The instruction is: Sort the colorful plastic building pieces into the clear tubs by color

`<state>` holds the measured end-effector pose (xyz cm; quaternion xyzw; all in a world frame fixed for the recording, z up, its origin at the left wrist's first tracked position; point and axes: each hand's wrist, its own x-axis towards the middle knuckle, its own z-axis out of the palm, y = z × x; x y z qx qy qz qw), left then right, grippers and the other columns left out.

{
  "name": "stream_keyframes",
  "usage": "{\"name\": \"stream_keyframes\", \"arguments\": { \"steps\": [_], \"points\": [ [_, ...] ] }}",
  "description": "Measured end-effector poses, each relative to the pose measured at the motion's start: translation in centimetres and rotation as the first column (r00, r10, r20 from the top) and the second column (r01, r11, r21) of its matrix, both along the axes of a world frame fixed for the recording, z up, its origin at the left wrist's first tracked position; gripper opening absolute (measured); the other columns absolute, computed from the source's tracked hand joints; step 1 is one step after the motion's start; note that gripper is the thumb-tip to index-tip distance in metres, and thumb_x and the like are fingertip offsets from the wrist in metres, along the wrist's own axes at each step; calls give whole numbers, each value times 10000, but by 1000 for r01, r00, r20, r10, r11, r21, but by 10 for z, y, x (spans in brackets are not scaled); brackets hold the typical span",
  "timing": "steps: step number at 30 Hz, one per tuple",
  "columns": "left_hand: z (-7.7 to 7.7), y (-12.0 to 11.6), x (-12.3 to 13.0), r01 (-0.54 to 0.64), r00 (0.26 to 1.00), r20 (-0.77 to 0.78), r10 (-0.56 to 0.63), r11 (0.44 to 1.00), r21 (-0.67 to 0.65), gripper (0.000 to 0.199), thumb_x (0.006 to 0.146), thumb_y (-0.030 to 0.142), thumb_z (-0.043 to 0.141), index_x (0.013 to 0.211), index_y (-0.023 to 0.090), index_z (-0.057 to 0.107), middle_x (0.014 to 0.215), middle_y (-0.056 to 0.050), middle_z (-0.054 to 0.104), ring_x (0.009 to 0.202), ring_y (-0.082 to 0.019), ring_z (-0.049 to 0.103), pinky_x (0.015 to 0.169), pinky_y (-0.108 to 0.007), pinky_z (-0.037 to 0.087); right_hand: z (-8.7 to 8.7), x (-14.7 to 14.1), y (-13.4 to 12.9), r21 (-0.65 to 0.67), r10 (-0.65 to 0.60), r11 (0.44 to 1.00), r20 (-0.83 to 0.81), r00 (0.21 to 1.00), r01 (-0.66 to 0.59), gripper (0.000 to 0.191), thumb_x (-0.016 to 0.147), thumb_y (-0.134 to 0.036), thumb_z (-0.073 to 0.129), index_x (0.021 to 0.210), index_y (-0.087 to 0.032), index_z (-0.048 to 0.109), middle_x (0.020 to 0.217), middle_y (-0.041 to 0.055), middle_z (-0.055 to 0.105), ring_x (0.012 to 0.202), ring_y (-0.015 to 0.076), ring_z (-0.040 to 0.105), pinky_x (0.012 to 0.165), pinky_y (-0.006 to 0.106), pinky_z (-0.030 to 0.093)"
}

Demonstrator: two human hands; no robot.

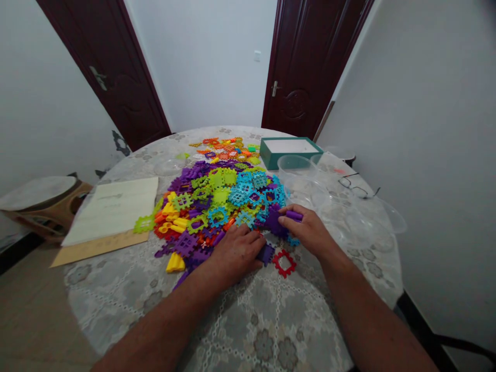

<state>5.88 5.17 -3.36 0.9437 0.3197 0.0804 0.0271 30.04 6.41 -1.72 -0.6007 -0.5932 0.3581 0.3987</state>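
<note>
A large heap of colourful plastic building pieces (220, 195) lies in the middle of the round table. My left hand (241, 250) rests palm down at the heap's near edge, fingers bent over the pieces, beside a dark purple piece (266, 254); what lies under its fingers is hidden. At the heap's right edge my right hand (304, 227) is closed on purple pieces: a flat one (274, 221) and a tube-shaped one (294, 215). A red gear-edged frame (284, 263) lies flat on the tablecloth between my hands.
A green box (289, 151) stands at the back right, with clear plastic containers (329, 201) and eyeglasses (358, 188) near it. Papers (112, 209) lie on the left over a brown sheet (101, 249). Orange pieces (225, 150) are spread behind the heap. A stool (41, 201) stands left.
</note>
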Motion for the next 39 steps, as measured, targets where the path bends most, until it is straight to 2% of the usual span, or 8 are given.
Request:
{"name": "stream_keyframes", "arguments": {
  "steps": [5,8,13,16,19,24,32,39],
  "points": [
    [-10,4,5,-16,998,63,11,996,86,146,966,336,655,970,196,698,948,-87,715,961,-266,613,877,-422,484,-1,-4,1,2,-48,999,-82,996,48,311,807,-425,731,1022,-201,759,747,-3,660,643,158,561,625,281,439],
    [-10,9,3,-129,982,152,115,988,89,228,1011,280,527,866,192,679,809,-84,685,839,-242,608,788,-381,469,-2,-2,3,12,-98,995,-143,985,101,306,802,-425,749,1015,-204,751,720,-11,651,605,148,544,589,273,424],
    [10,16,-7,-339,813,406,418,906,-254,383,1072,357,377,835,206,638,770,-32,658,710,-181,581,679,-314,410,-8,-4,0,-7,26,999,-403,915,-31,340,789,-432,807,1035,-218,714,634,-45,588,542,138,514,532,253,383],
    [22,15,-9,-262,710,481,514,827,-498,428,1074,439,373,856,210,661,749,-11,656,673,-169,587,637,-302,417,-13,-15,-4,-18,93,994,-394,914,-109,334,794,-431,817,1030,-218,714,649,-42,595,556,136,525,541,251,392],
    [27,11,-7,-121,629,503,593,713,-691,352,1035,447,456,1153,213,690,798,-4,706,661,-177,648,635,-307,493,-18,-28,-8,-38,80,995,-316,946,-96,303,812,-429,798,1017,-220,721,656,-38,606,566,138,532,545,254,400],
    [19,9,-4,164,535,538,651,544,-823,436,966,462,594,1324,213,589,966,-41,754,831,-216,749,699,-344,606,-23,-38,-10,-36,55,997,-289,956,-68,308,838,-452,768,1039,-224,715,653,-34,609,562,150,536,545,268,418],
    [17,14,-6,30,498,538,680,607,-794,424,902,402,684,1266,210,581,899,-17,711,791,-211,716,648,-332,603,-23,-37,-9,-37,5,999,-348,937,-19,382,853,-491,776,1112,-236,658,612,-57,577,510,132,513,478,235,397],
    [17,12,-6,121,530,588,610,633,-765,396,923,384,683,1272,229,576,892,-4,699,787,-196,708,721,-345,599,-26,-44,-14,-146,123,963,-507,853,-225,588,843,-603,785,1256,-224,610,491,-114,458,360,86,339,357,198,224]
  ]
}}
